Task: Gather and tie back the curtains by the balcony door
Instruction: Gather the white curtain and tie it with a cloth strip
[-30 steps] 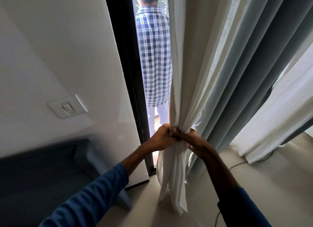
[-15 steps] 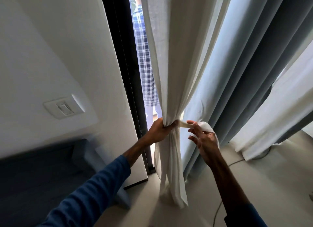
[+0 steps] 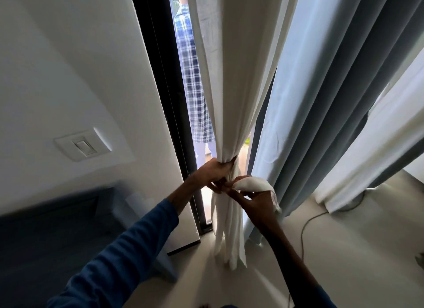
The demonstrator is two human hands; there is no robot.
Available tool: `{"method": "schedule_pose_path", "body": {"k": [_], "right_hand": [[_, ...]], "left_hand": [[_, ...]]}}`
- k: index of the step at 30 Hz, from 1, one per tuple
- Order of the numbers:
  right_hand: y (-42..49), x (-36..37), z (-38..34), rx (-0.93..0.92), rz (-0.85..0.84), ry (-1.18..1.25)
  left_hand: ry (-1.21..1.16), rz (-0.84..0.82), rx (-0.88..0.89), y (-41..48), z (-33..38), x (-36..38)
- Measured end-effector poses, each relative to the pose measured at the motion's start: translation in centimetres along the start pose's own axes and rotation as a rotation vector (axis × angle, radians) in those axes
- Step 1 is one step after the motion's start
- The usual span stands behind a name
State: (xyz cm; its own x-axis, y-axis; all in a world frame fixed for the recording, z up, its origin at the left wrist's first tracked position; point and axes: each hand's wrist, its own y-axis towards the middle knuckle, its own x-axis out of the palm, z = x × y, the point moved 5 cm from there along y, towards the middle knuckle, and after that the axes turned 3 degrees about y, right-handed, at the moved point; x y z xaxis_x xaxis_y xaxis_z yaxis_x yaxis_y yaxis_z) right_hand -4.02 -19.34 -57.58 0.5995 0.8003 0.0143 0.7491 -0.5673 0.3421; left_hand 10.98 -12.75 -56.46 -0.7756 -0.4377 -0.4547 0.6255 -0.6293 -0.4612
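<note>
While the left hand [image 3: 214,173], reaching up from lower left, clenches its fingers round the bunched white curtain [image 3: 231,82] beside the door frame [image 3: 160,96], the right hand [image 3: 255,203] pinches a white fabric strip [image 3: 252,185] draped over it, just beside the grey curtain [image 3: 332,105]; open floor [image 3: 344,250] lies rightward.

No readable text, label, brand or number anywhere
</note>
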Motion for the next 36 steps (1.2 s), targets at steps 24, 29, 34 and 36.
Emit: {"method": "schedule_pose_path", "body": {"k": [24, 29, 34, 36], "right_hand": [[2.9, 1.8, 4.1, 0.3, -0.156, -0.289], [3.0, 2.7, 5.8, 0.267, -0.179, -0.238], [2.4, 2.4, 5.9, 0.342, -0.247, -0.085], [2.4, 1.9, 5.6, 0.383, -0.286, -0.038]], "left_hand": [[0.38, 0.206, 0.33, -3.1, -1.1, -0.6], [0.424, 0.142, 0.389, -4.3, -1.2, -0.4], [0.381, 0.149, 0.447, -4.9, -1.8, -0.7], [0.291, 0.094, 0.518, -5.3, -2.0, -0.7]]}}
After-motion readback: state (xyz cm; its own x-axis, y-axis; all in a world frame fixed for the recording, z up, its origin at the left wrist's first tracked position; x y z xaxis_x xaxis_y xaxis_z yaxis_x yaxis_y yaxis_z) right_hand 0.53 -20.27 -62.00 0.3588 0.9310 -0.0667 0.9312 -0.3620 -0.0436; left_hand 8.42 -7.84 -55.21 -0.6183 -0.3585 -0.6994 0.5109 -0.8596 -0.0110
